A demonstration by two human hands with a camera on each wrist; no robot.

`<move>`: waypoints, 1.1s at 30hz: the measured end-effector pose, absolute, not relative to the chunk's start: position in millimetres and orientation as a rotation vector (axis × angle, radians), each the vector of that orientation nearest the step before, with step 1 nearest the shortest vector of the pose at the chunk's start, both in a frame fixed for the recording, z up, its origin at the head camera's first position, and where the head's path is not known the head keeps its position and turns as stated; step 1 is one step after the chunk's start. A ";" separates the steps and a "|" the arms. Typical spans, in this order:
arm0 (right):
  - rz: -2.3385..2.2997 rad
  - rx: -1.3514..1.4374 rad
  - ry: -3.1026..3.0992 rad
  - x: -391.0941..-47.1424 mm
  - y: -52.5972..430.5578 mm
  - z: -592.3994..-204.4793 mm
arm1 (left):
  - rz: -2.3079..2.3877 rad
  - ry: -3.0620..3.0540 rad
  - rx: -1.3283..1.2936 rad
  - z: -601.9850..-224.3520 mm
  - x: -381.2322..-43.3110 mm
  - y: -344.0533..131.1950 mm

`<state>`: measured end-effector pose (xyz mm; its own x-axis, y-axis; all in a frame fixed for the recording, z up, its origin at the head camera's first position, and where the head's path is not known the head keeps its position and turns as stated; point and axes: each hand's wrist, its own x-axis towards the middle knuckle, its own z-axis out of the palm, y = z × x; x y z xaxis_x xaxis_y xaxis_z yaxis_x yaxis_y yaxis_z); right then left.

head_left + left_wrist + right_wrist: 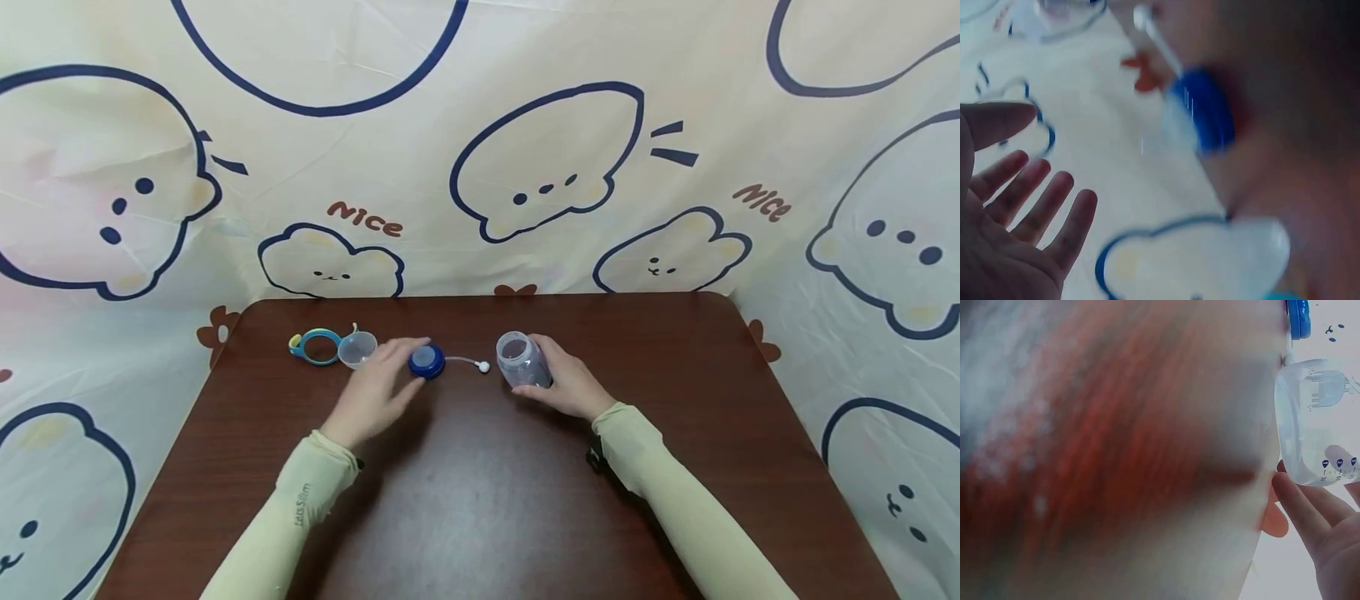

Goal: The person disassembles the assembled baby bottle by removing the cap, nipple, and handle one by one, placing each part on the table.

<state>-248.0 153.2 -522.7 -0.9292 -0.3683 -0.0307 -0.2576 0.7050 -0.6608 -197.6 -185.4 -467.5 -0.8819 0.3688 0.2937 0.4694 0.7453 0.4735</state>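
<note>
A clear baby bottle [522, 360] with its mouth uncovered stands on the right, gripped around its side by my right hand [566, 379]. Dark printed marks show on the bottle [1319, 425] in the right wrist view. My left hand [381, 387] is spread beside a blue bottle lid [427, 362], fingertips close to its rim. From the lid a thin straw [462, 359] with a white weighted end runs towards the bottle. In the left wrist view the left fingers [1075, 231] are extended, with a gap between them and the lid [1207, 112].
Left of the left hand sit a clear cup-shaped cover [357, 348] and a blue ring with yellow parts [318, 347]. All of it lies near the far edge of a brown table [480, 500]. A printed curtain [420, 167] hangs behind it.
</note>
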 end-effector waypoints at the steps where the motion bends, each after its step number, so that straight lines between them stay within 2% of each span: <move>1: -1.029 -0.506 2.748 -248.0 153.1 -522.7 | -0.843 -2.777 -0.697 -471.0 -197.1 -178.9; 13: -1.034 -0.550 2.749 -246.8 151.7 -523.0 | -1.084 -2.950 -0.872 -486.4 -202.5 -123.3; 22: -1.032 -0.614 2.758 -244.9 148.8 -525.3 | -1.152 -2.980 -1.005 -494.3 -200.9 -110.2; 33: -1.062 -0.602 2.742 -246.4 151.2 -524.9 | -1.189 -2.989 -0.996 -495.4 -202.8 -105.1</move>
